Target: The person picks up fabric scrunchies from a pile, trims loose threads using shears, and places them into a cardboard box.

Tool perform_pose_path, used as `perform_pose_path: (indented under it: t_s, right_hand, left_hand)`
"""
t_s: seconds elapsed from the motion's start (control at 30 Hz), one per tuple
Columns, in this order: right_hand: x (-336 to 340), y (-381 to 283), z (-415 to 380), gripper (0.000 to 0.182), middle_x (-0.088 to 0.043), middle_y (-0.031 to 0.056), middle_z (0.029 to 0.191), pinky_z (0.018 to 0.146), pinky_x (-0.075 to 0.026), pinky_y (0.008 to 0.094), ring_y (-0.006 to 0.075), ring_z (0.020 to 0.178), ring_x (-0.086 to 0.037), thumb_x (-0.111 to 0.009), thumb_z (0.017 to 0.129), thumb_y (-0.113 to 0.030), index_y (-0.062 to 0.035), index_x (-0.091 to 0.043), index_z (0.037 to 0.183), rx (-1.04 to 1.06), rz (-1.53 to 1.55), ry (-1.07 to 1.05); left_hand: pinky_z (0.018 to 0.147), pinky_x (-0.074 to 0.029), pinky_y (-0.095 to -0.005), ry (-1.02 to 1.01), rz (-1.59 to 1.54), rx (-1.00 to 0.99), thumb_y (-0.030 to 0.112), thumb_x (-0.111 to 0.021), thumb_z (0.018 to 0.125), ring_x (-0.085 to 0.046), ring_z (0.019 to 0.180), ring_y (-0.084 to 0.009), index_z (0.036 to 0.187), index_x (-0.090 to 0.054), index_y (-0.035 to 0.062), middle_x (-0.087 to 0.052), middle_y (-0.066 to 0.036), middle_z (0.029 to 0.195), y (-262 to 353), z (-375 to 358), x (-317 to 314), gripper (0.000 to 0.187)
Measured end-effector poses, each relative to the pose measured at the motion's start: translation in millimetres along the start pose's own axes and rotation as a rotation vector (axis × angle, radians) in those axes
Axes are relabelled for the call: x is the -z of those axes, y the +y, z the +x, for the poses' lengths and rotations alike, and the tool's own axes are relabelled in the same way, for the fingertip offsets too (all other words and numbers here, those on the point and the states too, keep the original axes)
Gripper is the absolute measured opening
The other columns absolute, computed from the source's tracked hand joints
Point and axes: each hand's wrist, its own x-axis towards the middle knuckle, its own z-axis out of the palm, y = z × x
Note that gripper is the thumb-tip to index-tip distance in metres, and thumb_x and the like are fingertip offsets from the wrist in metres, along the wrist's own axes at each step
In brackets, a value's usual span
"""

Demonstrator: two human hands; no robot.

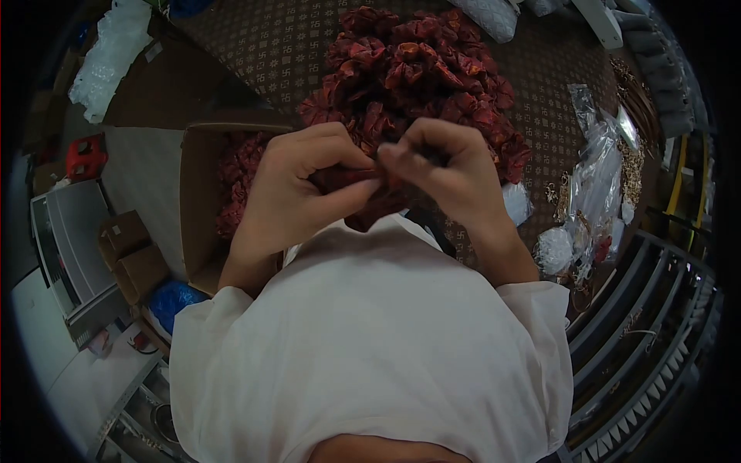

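Observation:
A dark red petalled flower point(369, 214) is held close to my chest, between my two hands and partly hidden by them. My left hand point(305, 181) pinches its left side, thumb and fingers pressed together. From the other side my right hand point(451, 166) is closed at the fingertips where they meet the left ones; the tips are slightly blurred. Just beyond both hands rises a big heap of similar crumpled red flowers point(417, 69) on the brown patterned cloth point(262, 42).
To the left, an open cardboard box point(202, 193) contains more red flowers. Clear plastic bags point(598, 177) lie on the right, near a grey metal rack point(641, 309). A red plastic item point(85, 158) and blue bag point(174, 305) are farther left.

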Motion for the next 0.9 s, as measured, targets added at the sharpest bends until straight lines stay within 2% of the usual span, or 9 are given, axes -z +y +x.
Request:
perform_pose_path:
  t_s: [0.07,0.17,0.23,0.33,0.47,0.6,0.7,0.8,0.9]
  right_hand:
    - [5,7,16,0.014,-0.056,-0.0027,0.066,0.057,-0.04,0.0207,0.005,0.062,-0.049,-0.064,0.08,-0.012,0.0021,-0.062,0.077,-0.194,0.223,0.19]
    - [27,43,36,0.015,-0.06,0.0006,0.072,0.061,-0.042,0.0232,0.0072,0.067,-0.052,-0.064,0.079,-0.012,0.0008,-0.062,0.086,-0.288,0.059,0.242]
    - [30,93,41,0.018,-0.061,0.0031,0.075,0.062,-0.044,0.0266,0.0117,0.068,-0.055,-0.065,0.077,-0.012,-0.0005,-0.061,0.09,-0.236,-0.076,0.216]
    - [17,148,43,0.028,-0.062,0.0069,0.083,0.063,-0.045,0.0294,0.0178,0.07,-0.058,-0.066,0.075,-0.013,-0.0035,-0.059,0.1,-0.091,-0.418,0.202]
    - [-3,177,43,0.033,-0.061,0.0142,0.089,0.064,-0.046,0.033,0.0265,0.075,-0.06,-0.069,0.072,-0.016,-0.0057,-0.06,0.102,-0.076,-0.782,0.167]
    - [5,215,44,0.027,-0.062,0.0136,0.082,0.062,-0.046,0.0328,0.0257,0.071,-0.061,-0.068,0.073,-0.02,-0.0051,-0.062,0.094,-0.049,-0.942,0.186]
    - [30,188,41,0.017,-0.061,0.0092,0.077,0.062,-0.048,0.0355,0.0261,0.071,-0.06,-0.066,0.073,-0.017,-0.0039,-0.063,0.084,-0.247,-0.788,0.266]
    - [55,131,32,0.018,-0.054,-0.003,0.067,0.049,-0.034,0.0193,0.0043,0.055,-0.045,-0.066,0.075,-0.017,-0.0005,-0.063,0.08,-0.486,0.078,0.266]
    - [50,78,20,0.012,-0.053,-0.0045,0.066,0.045,-0.028,0.0187,0.0024,0.05,-0.039,-0.066,0.076,-0.014,-0.0034,-0.063,0.08,-0.491,0.381,0.309]
  left_hand:
    - [0.053,-0.041,-0.0228,0.016,0.05,0.04,-0.003,-0.066,0.064,-0.056,0.063,-0.0106,0.075,-0.064,-0.0008,-0.054,-0.004,0.065,-3,-7,13,0.011]
    - [0.055,-0.044,-0.0246,0.254,0.007,0.222,0.003,-0.066,0.07,-0.06,0.065,-0.0163,0.08,-0.065,-0.0022,-0.058,-0.01,0.071,-16,-30,51,0.011]
    - [0.062,-0.047,-0.0289,0.312,0.716,0.428,0.014,-0.065,0.077,-0.061,0.071,-0.0241,0.088,-0.065,-0.0035,-0.061,-0.014,0.083,-41,-50,82,0.021]
    - [0.072,-0.047,-0.0335,0.41,1.19,0.565,0.024,-0.065,0.079,-0.059,0.081,-0.0296,0.096,-0.064,-0.0038,-0.061,-0.017,0.094,-65,-81,95,0.032]
    - [0.077,-0.045,-0.0364,0.48,1.027,0.513,0.025,-0.066,0.077,-0.057,0.089,-0.0305,0.102,-0.062,-0.0033,-0.06,-0.018,0.096,-69,-85,84,0.038]
    - [0.077,-0.045,-0.0358,0.328,0.747,0.421,0.024,-0.067,0.076,-0.056,0.087,-0.0298,0.103,-0.061,-0.0027,-0.06,-0.016,0.094,-53,-62,58,0.038]
    - [0.076,-0.045,-0.0341,0.3,0.643,0.329,0.02,-0.068,0.075,-0.056,0.085,-0.0274,0.1,-0.063,-0.0016,-0.06,-0.013,0.091,-50,-50,48,0.033]
    - [0.074,-0.045,-0.0326,0.295,0.524,0.174,0.014,-0.069,0.072,-0.056,0.085,-0.0247,0.095,-0.065,0.0,-0.061,-0.011,0.088,-50,-35,25,0.027]
    - [0.073,-0.045,-0.0326,0.226,0.438,-0.132,0.011,-0.072,0.068,-0.055,0.084,-0.023,0.092,-0.066,0.0024,-0.061,-0.009,0.088,-47,-17,-4,0.026]
